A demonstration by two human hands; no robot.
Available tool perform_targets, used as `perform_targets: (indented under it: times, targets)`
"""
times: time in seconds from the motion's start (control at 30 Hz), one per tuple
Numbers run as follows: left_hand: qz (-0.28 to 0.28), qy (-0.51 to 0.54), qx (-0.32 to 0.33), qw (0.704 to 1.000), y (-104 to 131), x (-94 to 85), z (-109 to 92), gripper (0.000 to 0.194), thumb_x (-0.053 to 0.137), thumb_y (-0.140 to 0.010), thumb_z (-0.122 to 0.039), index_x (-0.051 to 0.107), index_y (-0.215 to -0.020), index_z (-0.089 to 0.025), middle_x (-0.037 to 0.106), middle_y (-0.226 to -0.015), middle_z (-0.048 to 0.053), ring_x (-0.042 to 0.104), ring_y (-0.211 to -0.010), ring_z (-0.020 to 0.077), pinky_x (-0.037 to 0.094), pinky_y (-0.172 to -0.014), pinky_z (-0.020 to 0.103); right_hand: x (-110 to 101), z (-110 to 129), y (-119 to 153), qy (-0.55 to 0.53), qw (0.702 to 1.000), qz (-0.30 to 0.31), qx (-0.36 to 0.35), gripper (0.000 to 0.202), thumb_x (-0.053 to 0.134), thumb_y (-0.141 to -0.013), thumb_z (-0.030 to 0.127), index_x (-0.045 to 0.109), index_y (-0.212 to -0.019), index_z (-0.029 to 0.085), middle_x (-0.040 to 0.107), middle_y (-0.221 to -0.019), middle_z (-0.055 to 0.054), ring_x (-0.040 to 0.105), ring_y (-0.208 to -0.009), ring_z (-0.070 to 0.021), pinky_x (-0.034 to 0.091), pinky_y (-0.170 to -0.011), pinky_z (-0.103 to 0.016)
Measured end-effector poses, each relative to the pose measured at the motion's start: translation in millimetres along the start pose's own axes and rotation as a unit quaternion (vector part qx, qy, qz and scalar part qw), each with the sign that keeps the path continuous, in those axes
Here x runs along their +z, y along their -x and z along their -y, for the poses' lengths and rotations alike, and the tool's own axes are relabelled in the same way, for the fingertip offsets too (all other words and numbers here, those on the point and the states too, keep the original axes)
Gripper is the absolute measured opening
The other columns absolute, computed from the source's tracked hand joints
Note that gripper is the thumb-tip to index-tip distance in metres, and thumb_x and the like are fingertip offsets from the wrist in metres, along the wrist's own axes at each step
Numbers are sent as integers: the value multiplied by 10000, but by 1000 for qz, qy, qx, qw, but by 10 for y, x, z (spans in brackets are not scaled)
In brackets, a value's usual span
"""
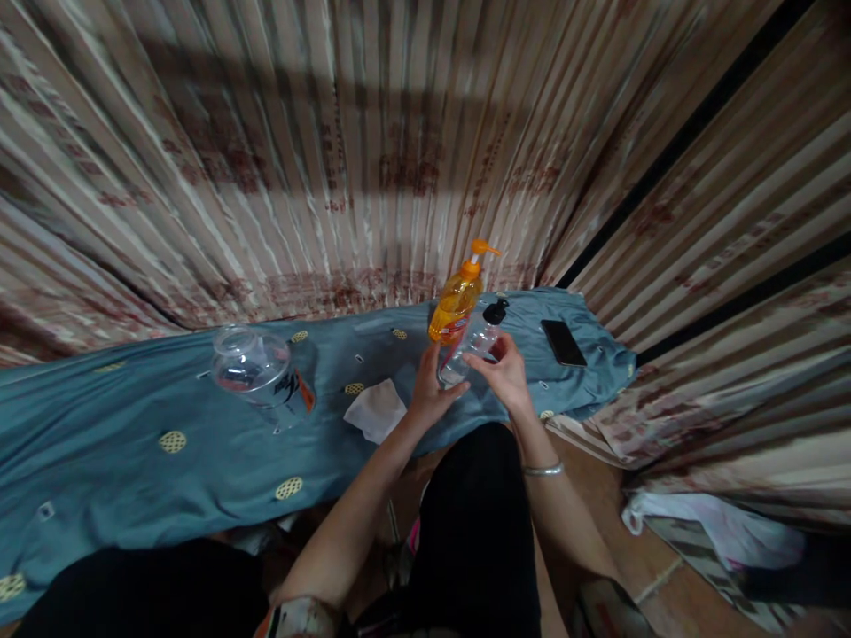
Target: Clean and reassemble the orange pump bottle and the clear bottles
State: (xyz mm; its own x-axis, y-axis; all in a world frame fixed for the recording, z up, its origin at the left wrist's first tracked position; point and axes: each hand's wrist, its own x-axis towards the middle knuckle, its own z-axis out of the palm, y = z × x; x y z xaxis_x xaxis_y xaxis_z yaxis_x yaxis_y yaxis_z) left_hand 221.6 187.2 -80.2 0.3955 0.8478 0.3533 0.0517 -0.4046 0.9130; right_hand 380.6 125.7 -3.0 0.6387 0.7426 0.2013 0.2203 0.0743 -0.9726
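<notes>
A clear pump bottle with a black top is tilted between my two hands. My left hand grips its lower end, thumb and fingers around the base. From the other side, my right hand has its thumb and fingers against the bottle's side. Just behind it stands a bottle of orange-yellow liquid with an orange pump. A white cloth or tissue lies left of my left hand. Further left is a large clear plastic jar with a wide mouth and a dark-and-orange label.
A teal cloth with yellow pineapple prints covers the long low surface. On its right part lies a black phone. Pleated patterned curtains hang behind and to the right. White fabric lies low at the right.
</notes>
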Motion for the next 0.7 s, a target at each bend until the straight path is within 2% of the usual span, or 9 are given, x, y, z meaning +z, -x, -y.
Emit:
perform_targets:
  times: [0.1, 0.27, 0.4, 0.5, 0.7]
  targets:
    - [-6, -20, -18, 1000, 222, -74, 67, 593, 840, -1076, -476, 687, -1597, -236, 647, -1704, 169, 682, -1505, 395, 604, -1231, 677, 119, -68, -146, 105, 993, -58, 4, 920, 1031, -589, 646, 667, -1320, 225, 862, -1301, -188, 845, -1181, -397, 712, -1038, -553]
    - [-7, -41, -31, 999, 682, -310, 88, 588, 833, -1081, -479, 687, -1598, -237, 656, -1694, 169, 689, -1498, 392, 611, -1224, 671, 271, -190, -297, 226, 969, -101, 8, 777, 1025, -671, 564, 653, -1274, 243, 884, -1183, -144, 868, -997, -362, 693, -980, -495]
    - [-12, -55, -23, 998, 955, -482, 29, 621, 835, -1065, -455, 669, -1621, -237, 650, -1720, 180, 645, -1579, 415, 548, -1296, 715, 382, -238, -312, 250, 960, -123, 2, 737, 1026, -694, 499, 633, -1265, 250, 886, -1182, -157, 871, -1076, -377, 675, -987, -466]
    - [-21, -69, -14, 997, 1069, -571, -24, 633, 812, -1024, -355, 657, -1632, -268, 667, -1723, 179, 630, -1631, 390, 511, -1360, 662, 449, -235, -309, 273, 952, -139, 24, 756, 1008, -733, 476, 621, -1319, 197, 873, -1218, -222, 864, -1161, -421, 661, -1048, -501]
    - [-39, -104, -10, 994, 1230, -640, -90, 623, 723, -1042, -322, 623, -1656, -285, 660, -1742, 182, 645, -1636, 355, 537, -1348, 608, 552, -238, -289, 244, 956, -163, 20, 860, 992, -768, 600, 601, -1397, 164, 836, -1312, -271, 818, -1309, -454, 640, -1145, -561]
